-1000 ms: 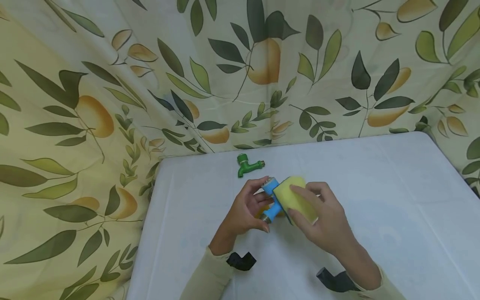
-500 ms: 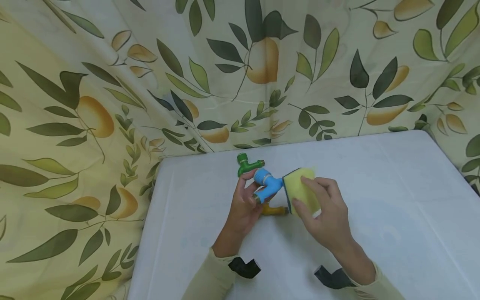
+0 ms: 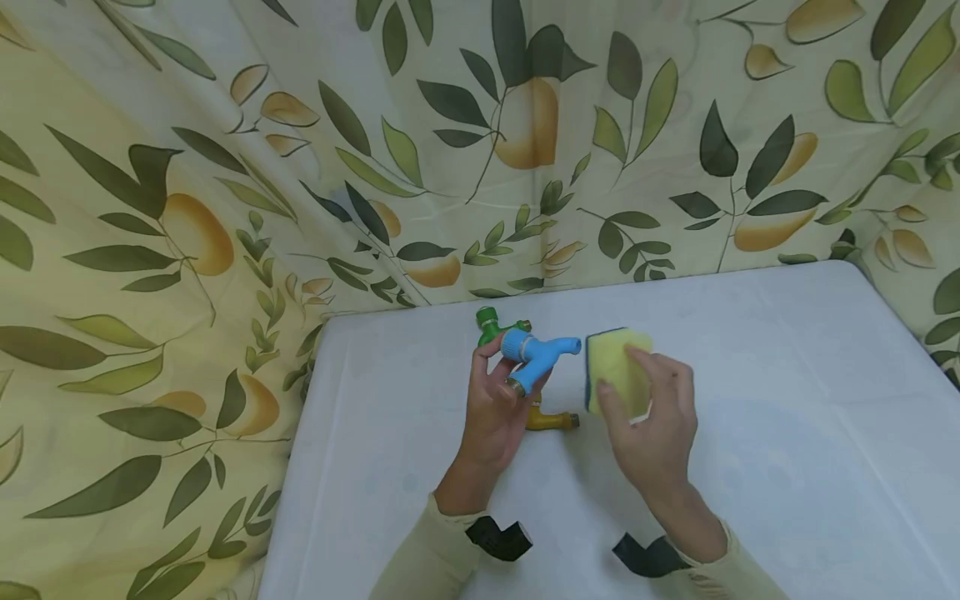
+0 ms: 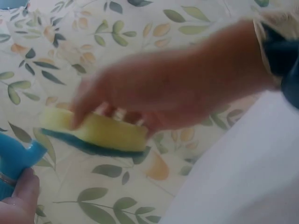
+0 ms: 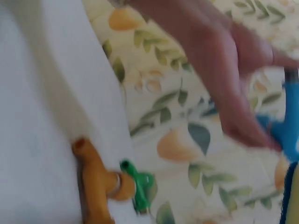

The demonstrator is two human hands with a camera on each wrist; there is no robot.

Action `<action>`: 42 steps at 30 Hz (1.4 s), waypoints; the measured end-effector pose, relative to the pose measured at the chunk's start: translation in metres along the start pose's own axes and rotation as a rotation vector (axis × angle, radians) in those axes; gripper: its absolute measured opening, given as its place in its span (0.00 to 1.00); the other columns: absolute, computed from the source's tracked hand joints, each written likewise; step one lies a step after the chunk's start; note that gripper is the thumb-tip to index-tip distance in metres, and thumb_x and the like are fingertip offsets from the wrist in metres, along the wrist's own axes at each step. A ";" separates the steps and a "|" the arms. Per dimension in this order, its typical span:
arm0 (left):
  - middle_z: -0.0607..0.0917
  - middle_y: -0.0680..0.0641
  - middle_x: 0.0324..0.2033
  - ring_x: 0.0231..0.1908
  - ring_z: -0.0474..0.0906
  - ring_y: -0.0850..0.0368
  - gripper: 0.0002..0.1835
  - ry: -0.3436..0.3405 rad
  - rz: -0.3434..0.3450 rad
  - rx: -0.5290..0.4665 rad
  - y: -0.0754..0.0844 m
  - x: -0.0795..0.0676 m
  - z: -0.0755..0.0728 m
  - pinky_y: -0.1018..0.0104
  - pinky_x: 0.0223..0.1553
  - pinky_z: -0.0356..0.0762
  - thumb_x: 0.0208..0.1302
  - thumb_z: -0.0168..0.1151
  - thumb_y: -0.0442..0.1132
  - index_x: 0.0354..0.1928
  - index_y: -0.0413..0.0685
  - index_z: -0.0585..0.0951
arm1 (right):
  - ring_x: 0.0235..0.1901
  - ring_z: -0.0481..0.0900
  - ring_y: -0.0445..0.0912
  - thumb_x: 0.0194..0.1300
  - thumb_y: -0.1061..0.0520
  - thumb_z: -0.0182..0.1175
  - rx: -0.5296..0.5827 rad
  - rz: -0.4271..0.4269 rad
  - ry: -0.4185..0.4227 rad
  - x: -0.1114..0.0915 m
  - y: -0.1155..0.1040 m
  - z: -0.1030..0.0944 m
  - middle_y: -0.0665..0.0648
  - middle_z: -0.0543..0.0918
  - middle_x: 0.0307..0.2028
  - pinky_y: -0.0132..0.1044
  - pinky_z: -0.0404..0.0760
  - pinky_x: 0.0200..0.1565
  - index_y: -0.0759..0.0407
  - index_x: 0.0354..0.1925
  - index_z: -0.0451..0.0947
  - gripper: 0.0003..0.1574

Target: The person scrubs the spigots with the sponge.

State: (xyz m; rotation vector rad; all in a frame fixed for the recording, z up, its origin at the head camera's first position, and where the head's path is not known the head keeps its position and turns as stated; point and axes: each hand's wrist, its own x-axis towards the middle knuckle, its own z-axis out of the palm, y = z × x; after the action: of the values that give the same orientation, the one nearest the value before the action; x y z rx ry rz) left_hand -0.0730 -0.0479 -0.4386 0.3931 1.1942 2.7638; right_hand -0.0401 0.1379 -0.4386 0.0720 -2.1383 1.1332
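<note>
A: What does the left hand (image 3: 491,417) have?

B: A blue tap (image 3: 542,358), held up over the white table (image 3: 787,400). Its thumb and fingers are closed in on the tap, the metal end slanting down towards the person and the smooth spout pointing across at the sponge (image 3: 618,371)

A: So the right hand (image 3: 660,425) grips that sponge?

B: Yes, thumb on one side, fingers round it, the dark scouring face turned towards the tap. The left wrist view, though blurred, shows a gap between the two, so they sit just beside each other, apart

A: And the things nearby?

B: A green tap (image 3: 487,327) lies near the table's far edge, partly hidden behind the blue one, and a yellow tap (image 3: 553,420) lies nearer the person, one end covered by the left hand. Behind the table hangs a cloth (image 3: 480,217) printed with leaves and fruit
</note>
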 end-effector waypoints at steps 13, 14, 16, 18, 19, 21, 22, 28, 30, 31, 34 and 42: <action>0.73 0.46 0.61 0.51 0.74 0.58 0.53 0.108 -0.039 0.006 -0.010 0.003 -0.002 0.68 0.58 0.80 0.43 0.81 0.61 0.67 0.54 0.61 | 0.50 0.72 0.41 0.62 0.56 0.67 0.115 -0.074 -0.177 -0.002 -0.015 0.002 0.64 0.76 0.53 0.23 0.71 0.46 0.56 0.66 0.76 0.33; 0.73 0.47 0.61 0.50 0.75 0.59 0.53 0.113 -0.042 0.025 -0.011 0.003 -0.001 0.69 0.56 0.80 0.42 0.81 0.63 0.67 0.55 0.62 | 0.48 0.73 0.41 0.61 0.58 0.67 0.125 -0.070 -0.204 -0.005 -0.018 0.004 0.62 0.77 0.52 0.22 0.71 0.45 0.55 0.65 0.77 0.32; 0.73 0.47 0.64 0.52 0.77 0.59 0.55 0.113 -0.033 0.061 -0.013 0.002 -0.001 0.70 0.53 0.81 0.40 0.81 0.65 0.67 0.56 0.61 | 0.45 0.74 0.41 0.62 0.63 0.64 0.140 -0.074 -0.234 -0.011 -0.021 0.009 0.58 0.79 0.50 0.23 0.73 0.42 0.56 0.64 0.77 0.31; 0.71 0.44 0.68 0.56 0.78 0.57 0.56 0.097 -0.018 0.081 -0.013 0.002 0.000 0.68 0.55 0.82 0.39 0.79 0.67 0.67 0.56 0.61 | 0.44 0.75 0.41 0.62 0.67 0.59 0.174 -0.072 -0.240 -0.016 -0.023 0.011 0.59 0.79 0.51 0.23 0.75 0.41 0.59 0.62 0.77 0.29; 0.70 0.44 0.68 0.58 0.77 0.56 0.56 0.090 -0.014 0.090 -0.013 0.002 0.000 0.67 0.56 0.82 0.39 0.79 0.67 0.67 0.56 0.61 | 0.44 0.75 0.41 0.63 0.68 0.57 0.186 -0.065 -0.238 -0.018 -0.024 0.011 0.59 0.80 0.51 0.23 0.76 0.41 0.59 0.62 0.77 0.28; 0.68 0.44 0.70 0.61 0.76 0.54 0.56 0.075 -0.005 0.091 -0.013 0.002 0.001 0.68 0.56 0.82 0.40 0.81 0.63 0.68 0.56 0.60 | 0.46 0.75 0.41 0.63 0.66 0.56 0.188 -0.035 -0.255 -0.018 -0.026 0.011 0.59 0.79 0.55 0.24 0.76 0.41 0.57 0.63 0.77 0.30; 0.68 0.44 0.70 0.61 0.75 0.54 0.55 0.074 -0.007 0.088 -0.013 0.002 0.001 0.68 0.56 0.82 0.40 0.82 0.62 0.67 0.56 0.60 | 0.48 0.75 0.41 0.63 0.64 0.58 0.182 -0.014 -0.271 -0.017 -0.027 0.010 0.58 0.78 0.57 0.24 0.77 0.42 0.55 0.65 0.76 0.30; 0.69 0.45 0.66 0.63 0.73 0.50 0.56 0.127 0.044 0.092 -0.011 0.003 0.001 0.69 0.56 0.82 0.41 0.84 0.56 0.68 0.54 0.58 | 0.47 0.80 0.43 0.55 0.55 0.76 0.060 -0.013 -0.322 -0.008 -0.030 0.007 0.56 0.83 0.56 0.25 0.79 0.41 0.53 0.64 0.78 0.38; 0.68 0.45 0.66 0.63 0.73 0.50 0.56 0.130 0.048 0.089 -0.010 0.002 0.001 0.69 0.56 0.82 0.41 0.83 0.57 0.68 0.53 0.58 | 0.45 0.81 0.43 0.54 0.56 0.77 0.063 -0.037 -0.319 -0.006 -0.028 0.005 0.56 0.84 0.54 0.21 0.78 0.42 0.54 0.63 0.79 0.37; 0.69 0.45 0.66 0.63 0.73 0.50 0.56 0.126 0.045 0.086 -0.009 0.002 0.001 0.69 0.56 0.82 0.41 0.83 0.59 0.68 0.54 0.58 | 0.45 0.81 0.43 0.53 0.58 0.77 0.080 -0.055 -0.317 -0.006 -0.028 0.004 0.56 0.84 0.54 0.19 0.77 0.44 0.55 0.61 0.80 0.37; 0.69 0.46 0.66 0.62 0.74 0.52 0.56 0.110 0.029 0.077 -0.009 0.001 0.003 0.67 0.59 0.81 0.41 0.80 0.62 0.68 0.54 0.58 | 0.47 0.82 0.45 0.49 0.59 0.76 0.123 -0.113 -0.299 -0.007 -0.025 0.004 0.57 0.84 0.52 0.16 0.75 0.48 0.56 0.59 0.81 0.36; 0.69 0.47 0.65 0.61 0.74 0.53 0.54 0.045 0.021 0.037 -0.010 -0.001 0.005 0.68 0.60 0.80 0.40 0.79 0.62 0.66 0.55 0.59 | 0.48 0.81 0.49 0.51 0.54 0.74 0.099 -0.146 -0.228 -0.005 -0.021 0.003 0.59 0.83 0.49 0.15 0.71 0.55 0.54 0.58 0.83 0.33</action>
State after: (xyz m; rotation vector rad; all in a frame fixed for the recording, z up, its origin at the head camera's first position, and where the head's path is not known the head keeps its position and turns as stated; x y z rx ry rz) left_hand -0.0704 -0.0378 -0.4433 0.3508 1.2607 2.7864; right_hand -0.0303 0.1211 -0.4279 0.4133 -2.2308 1.1914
